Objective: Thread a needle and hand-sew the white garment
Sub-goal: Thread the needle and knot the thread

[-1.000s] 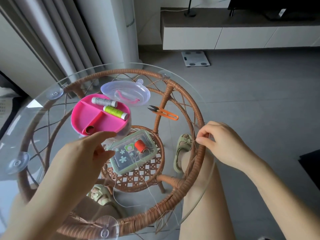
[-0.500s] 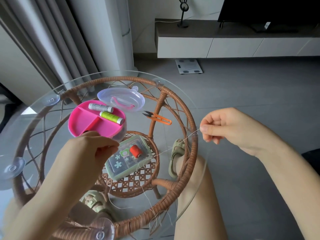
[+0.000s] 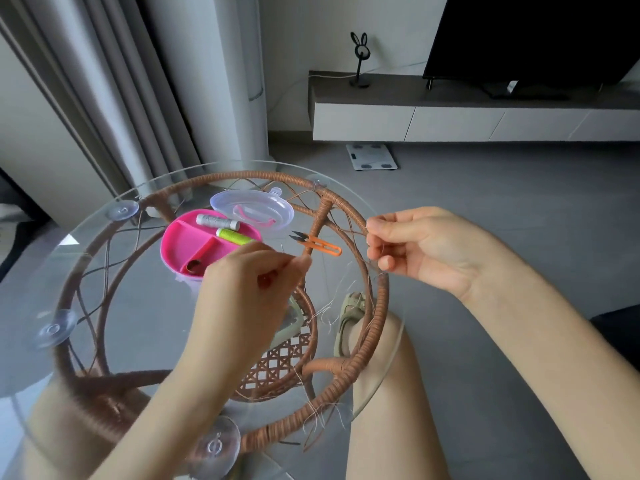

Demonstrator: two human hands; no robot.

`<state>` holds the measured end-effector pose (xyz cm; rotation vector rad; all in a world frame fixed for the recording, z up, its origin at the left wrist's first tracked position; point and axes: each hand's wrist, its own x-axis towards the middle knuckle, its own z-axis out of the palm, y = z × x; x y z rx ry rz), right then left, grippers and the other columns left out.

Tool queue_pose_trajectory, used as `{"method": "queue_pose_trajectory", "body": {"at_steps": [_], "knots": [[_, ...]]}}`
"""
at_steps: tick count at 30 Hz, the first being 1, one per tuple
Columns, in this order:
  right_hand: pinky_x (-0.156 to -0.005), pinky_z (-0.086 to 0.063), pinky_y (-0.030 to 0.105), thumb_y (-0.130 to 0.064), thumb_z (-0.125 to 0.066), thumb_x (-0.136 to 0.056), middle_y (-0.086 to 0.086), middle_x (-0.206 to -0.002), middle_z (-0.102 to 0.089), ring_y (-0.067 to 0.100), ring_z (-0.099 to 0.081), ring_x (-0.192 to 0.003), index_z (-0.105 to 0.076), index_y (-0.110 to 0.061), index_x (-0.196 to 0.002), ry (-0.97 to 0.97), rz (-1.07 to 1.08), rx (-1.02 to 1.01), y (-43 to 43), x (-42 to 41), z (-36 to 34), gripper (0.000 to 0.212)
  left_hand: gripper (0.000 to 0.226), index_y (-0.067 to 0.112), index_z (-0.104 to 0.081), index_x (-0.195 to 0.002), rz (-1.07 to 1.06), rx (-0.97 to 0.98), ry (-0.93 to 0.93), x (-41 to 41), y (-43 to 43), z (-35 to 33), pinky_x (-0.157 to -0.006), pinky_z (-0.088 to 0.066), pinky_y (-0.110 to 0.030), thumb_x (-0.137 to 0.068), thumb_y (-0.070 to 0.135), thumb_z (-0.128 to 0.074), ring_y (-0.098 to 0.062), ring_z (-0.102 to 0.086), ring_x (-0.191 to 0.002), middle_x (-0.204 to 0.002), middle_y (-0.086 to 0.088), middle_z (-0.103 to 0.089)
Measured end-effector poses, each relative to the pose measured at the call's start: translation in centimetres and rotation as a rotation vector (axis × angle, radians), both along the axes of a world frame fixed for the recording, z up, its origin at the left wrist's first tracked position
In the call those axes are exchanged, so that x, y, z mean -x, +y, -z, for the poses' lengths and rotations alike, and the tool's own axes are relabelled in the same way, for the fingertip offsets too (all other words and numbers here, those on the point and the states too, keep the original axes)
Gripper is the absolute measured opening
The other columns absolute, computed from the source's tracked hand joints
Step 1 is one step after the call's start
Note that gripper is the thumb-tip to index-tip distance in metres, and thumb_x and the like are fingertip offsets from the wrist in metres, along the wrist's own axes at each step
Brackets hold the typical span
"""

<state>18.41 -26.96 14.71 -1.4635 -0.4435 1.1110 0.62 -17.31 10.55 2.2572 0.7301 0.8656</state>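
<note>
Left grip (image 3: 256,285): over the middle of the desk, thumb and forefinger pressed tight in a pinch on the thread, other fingers curled under. A red-orange spot shows between the fingers; I can't tell whether it is held or lies behind.
Right grip (image 3: 415,247): at the desk's right rim, palm turned toward the person, fingers curled, thumb and forefinger nipping the thread.
Thread (image 3: 332,306): pale and very fine. Loose strands trail down from the right grip and drift over the desk's near right side. The run between the two grips is too thin to follow.
Needle: too small to make out.
Desk (image 3: 145,323): round glass top on a woven frame (image 3: 377,323), with clear suction cups under the glass.
Tray (image 3: 187,247): pink, divided, far left of the left grip. A grey spool (image 3: 217,221) and a green spool (image 3: 233,236) lie side by side in its far part; a brown tube (image 3: 194,266) lies in a near part.
Lid (image 3: 252,207): clear, just beyond the tray, overlapping its far edge.
Snips (image 3: 317,244): orange, flat on the glass between the two grips, blades pointing left.
Box (image 3: 294,322): pale green, mostly hidden by the left grip.
Sandal (image 3: 349,313): seen through the glass near the right rim.
Floor: grey, with a white scale (image 3: 372,157) far off, before a low cabinet (image 3: 450,123).
</note>
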Motion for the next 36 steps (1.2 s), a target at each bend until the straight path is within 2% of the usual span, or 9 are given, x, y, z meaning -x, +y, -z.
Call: {"method": "queue_pose_trajectory", "body": {"at_steps": [6,11,13,17,21,26,29,31,36], "knots": [[-0.041,-0.045,0.016,-0.001,-0.057,-0.088,0.005,-0.053,-0.061,0.011,-0.059,-0.046,-0.059,0.001,-0.077,-0.003,-0.010,-0.068,0.4,2.7,-1.6,0.011,0.026,0.013,-0.074,-0.096,0.101,0.151,-0.158,-1.0,-2.3,0.4,-0.065,-0.047,-0.010,-0.072,0.020,-0.081,-0.008,-0.058,-0.073,-0.079,0.011,-0.060],[-0.042,-0.046,0.016,-0.002,-0.058,-0.088,0.006,-0.054,-0.063,0.012,-0.063,-0.049,-0.059,0.000,-0.078,-0.002,-0.023,-0.075,0.2,4.2,-2.3,0.010,0.006,0.019,-0.072,-0.076,0.136,0.133,-0.190,-2.3,-3.3,0.6,-0.058,-0.036,-0.007,-0.076,0.025,-0.074,-0.001,-0.050,-0.062,-0.067,0.014,-0.051],[-0.041,-0.046,0.016,-0.001,-0.058,-0.088,0.005,-0.054,-0.063,0.012,-0.063,-0.048,-0.059,0.000,-0.078,0.009,0.002,-0.080,0.2,4.4,-2.5,0.011,0.015,0.013,-0.073,-0.072,0.141,0.153,-0.196,-2.2,-3.4,0.8,-0.055,-0.035,-0.010,-0.079,0.026,-0.069,-0.004,-0.048,-0.058,-0.064,0.011,-0.052],[-0.038,-0.043,0.014,0.002,-0.056,-0.090,0.004,-0.050,-0.060,0.010,-0.059,-0.044,-0.057,0.000,-0.075,0.013,0.142,-0.068,0.2,3.0,-2.6,0.015,0.010,0.018,-0.072,-0.071,0.196,0.358,-0.083,-0.5,-2.5,0.6,-0.059,-0.045,-0.025,-0.081,0.021,-0.073,-0.005,-0.052,-0.055,-0.065,0.002,-0.063],[-0.037,-0.041,0.013,0.004,-0.055,-0.090,0.005,-0.049,-0.059,0.010,-0.057,-0.040,-0.056,0.000,-0.074,0.061,0.284,-0.050,0.1,0.8,-1.9,0.016,0.013,0.020,-0.073,-0.076,0.225,0.453,0.048,2.5,-1.0,0.0,-0.053,-0.041,-0.010,-0.077,0.033,-0.070,0.001,-0.054,-0.050,-0.056,0.012,-0.065],[-0.039,-0.043,0.013,0.005,-0.054,-0.091,0.010,-0.069,-0.055,0.010,-0.058,-0.039,-0.054,0.001,-0.075,0.063,0.410,0.005,-0.4,-1.4,0.3,0.016,0.047,0.016,-0.077,-0.075,0.283,0.712,-0.059,5.8,1.6,0.3,-0.053,-0.042,-0.016,-0.056,0.060,-0.077,-0.009,-0.048,-0.054,-0.057,0.001,-0.061],[-0.039,-0.045,0.013,0.006,-0.054,-0.090,0.011,-0.069,-0.056,0.009,-0.058,-0.038,-0.054,0.001,-0.075,0.058,0.402,0.046,-0.7,-1.2,1.6,0.016,0.032,0.010,-0.077,-0.073,0.222,0.841,-0.118,6.5,2.0,0.1,-0.050,-0.042,-0.016,-0.064,0.041,-0.077,-0.014,-0.047,-0.056,-0.061,-0.010,-0.058],[-0.040,-0.046,0.014,0.005,-0.055,-0.090,0.011,-0.067,-0.056,0.011,-0.058,-0.043,-0.055,0.001,-0.074,0.054,0.370,0.057,-0.8,-0.5,1.9,0.017,0.019,0.013,-0.077,-0.071,0.128,0.749,-0.069,6.5,1.9,-0.1,-0.053,-0.042,-0.017,-0.067,0.030,-0.070,-0.012,-0.047,-0.053,-0.057,-0.006,-0.060],[-0.041,-0.046,0.015,0.005,-0.057,-0.089,0.009,-0.058,-0.061,0.012,-0.060,-0.045,-0.058,0.001,-0.075,0.015,0.290,-0.007,-1.3,1.3,0.5,0.014,0.005,0.016,-0.076,-0.082,-0.091,0.115,0.041,4.6,1.0,-0.3,-0.056,-0.040,-0.002,-0.079,0.019,-0.073,0.010,-0.056,-0.055,-0.047,0.026,-0.054]]}}
